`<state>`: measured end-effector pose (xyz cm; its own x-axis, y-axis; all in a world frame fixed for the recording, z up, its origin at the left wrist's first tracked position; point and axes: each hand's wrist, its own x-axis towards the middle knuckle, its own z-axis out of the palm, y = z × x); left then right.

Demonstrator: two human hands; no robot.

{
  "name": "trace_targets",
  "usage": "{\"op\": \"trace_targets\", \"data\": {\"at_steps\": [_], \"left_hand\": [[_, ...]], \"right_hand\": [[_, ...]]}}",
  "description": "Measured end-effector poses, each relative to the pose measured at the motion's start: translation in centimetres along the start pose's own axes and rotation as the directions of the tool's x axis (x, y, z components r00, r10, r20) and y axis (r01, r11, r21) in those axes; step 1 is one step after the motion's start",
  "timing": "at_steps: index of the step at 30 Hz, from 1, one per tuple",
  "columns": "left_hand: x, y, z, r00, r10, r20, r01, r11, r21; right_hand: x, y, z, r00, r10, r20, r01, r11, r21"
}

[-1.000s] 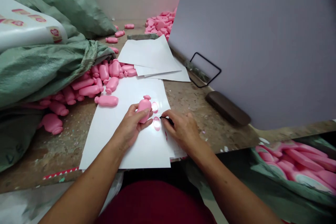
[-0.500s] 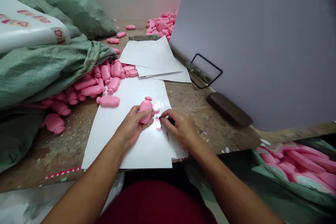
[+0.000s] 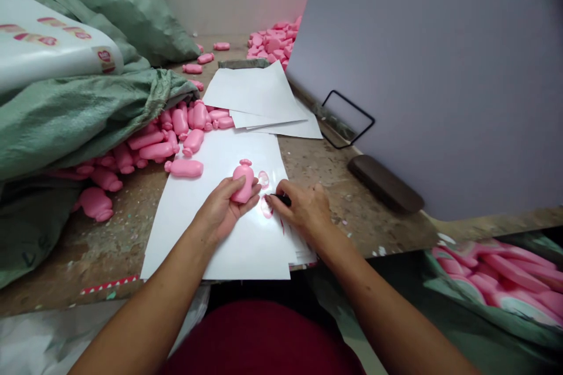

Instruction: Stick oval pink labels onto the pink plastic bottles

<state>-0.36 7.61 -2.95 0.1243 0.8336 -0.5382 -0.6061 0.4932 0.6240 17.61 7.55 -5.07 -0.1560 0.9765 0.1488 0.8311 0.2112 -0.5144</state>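
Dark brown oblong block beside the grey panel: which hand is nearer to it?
Right. The right hand is left of the dark brown oblong block in view, apart from it; the left hand is farther left, over the white sheet.

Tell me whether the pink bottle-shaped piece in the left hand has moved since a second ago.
Yes, slightly left: beside the upper oval label on the white sheet, the pink bottle-shaped piece now leaves a wider gap.

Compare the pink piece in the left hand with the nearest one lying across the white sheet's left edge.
The held piece is in the left hand; the lying piece is untouched. The held piece's knob points forward; the lying piece's points left. Both are pink.
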Motion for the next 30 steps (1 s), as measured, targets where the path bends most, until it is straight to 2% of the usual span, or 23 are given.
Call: {"op": "trace_targets", "data": {"at_steps": [1,3,4,6,7,9,14,19,23,30], "left_hand": [[0.1,-0.1,0.0,1.0,0.011,-0.002,-0.011,1.0,0.001],[0.2,-0.2,-0.1,0.999,0.033,0.002,-0.033,0.999,0.01],[0.2,-0.2,-0.1,0.999,0.042,0.005,-0.042,0.999,0.018],[0.1,-0.2,0.0,0.998,0.053,0.013,-0.054,0.998,0.042],[-0.1,-0.2,0.1,0.998,0.057,0.02,-0.058,0.997,0.057],[-0.9,-0.2,0.3,0.996,0.064,0.065,-0.069,0.993,0.091],[-5.3,-0.5,0.4,0.97,0.006,0.243,-0.027,0.996,0.082],[-9.1,-1.4,0.2,0.972,-0.03,0.232,0.032,0.999,-0.008],[-10.1,-2.0,0.0,0.967,-0.013,0.254,0.015,1.0,-0.007],[-10.3,-2.5,-0.3,0.975,0.006,0.224,-0.008,1.0,0.007]], "right_hand": [[0.0,-0.1,-0.3,1.0,0.02,0.001,-0.02,0.999,0.043],[-0.3,-0.5,-1.2,0.996,0.088,0.021,-0.09,0.961,0.262],[-0.5,-0.8,-1.9,0.99,0.136,0.038,-0.139,0.896,0.422],[-1.1,-1.5,-3.2,0.97,0.226,0.087,-0.22,0.673,0.706],[-1.5,-1.8,-3.9,0.962,0.248,0.114,-0.241,0.573,0.783],[-2.1,-2.4,-4.8,0.96,0.238,0.15,-0.254,0.501,0.828],[-3.5,-3.8,-5.1,0.973,0.151,0.177,-0.231,0.536,0.812],[-4.9,-5.4,-4.9,0.97,0.089,0.225,-0.234,0.575,0.784],[-5.5,-6.0,-4.5,0.963,0.063,0.261,-0.245,0.599,0.762],[-5.7,-5.7,-3.8,0.964,0.065,0.258,-0.248,0.571,0.782]]}}
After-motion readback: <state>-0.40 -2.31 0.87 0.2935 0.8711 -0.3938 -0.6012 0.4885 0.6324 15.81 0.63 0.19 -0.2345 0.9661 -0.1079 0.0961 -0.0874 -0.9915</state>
